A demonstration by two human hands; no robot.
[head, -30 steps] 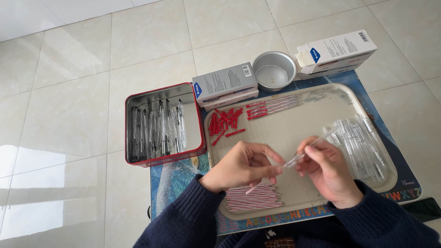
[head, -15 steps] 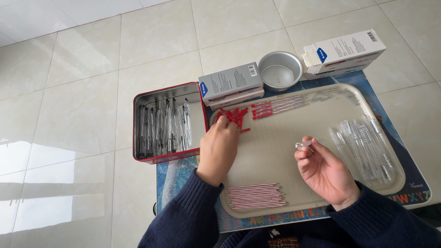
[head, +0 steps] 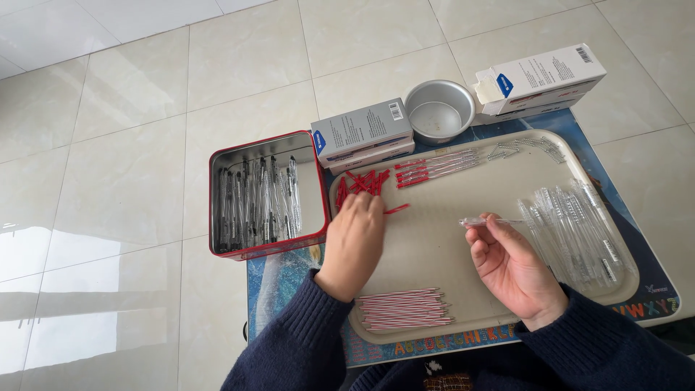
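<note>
Picking red pen caps (head: 362, 182) w/ left hand (head: 355, 239), fingers bent on pile; grip hidden.
Right hand (head: 510, 264) pinches clear pen tube (head: 483, 221); thin, could slip onto tray (head: 434, 246).

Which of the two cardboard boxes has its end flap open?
The white box at the far right, beyond the tray. The grey box beside the red tin is closed.

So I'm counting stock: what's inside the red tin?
The red tin holds a row of clear pens lying side by side. Its right part shows bare metal. Whatever lies beneath the pens is covered.
</note>
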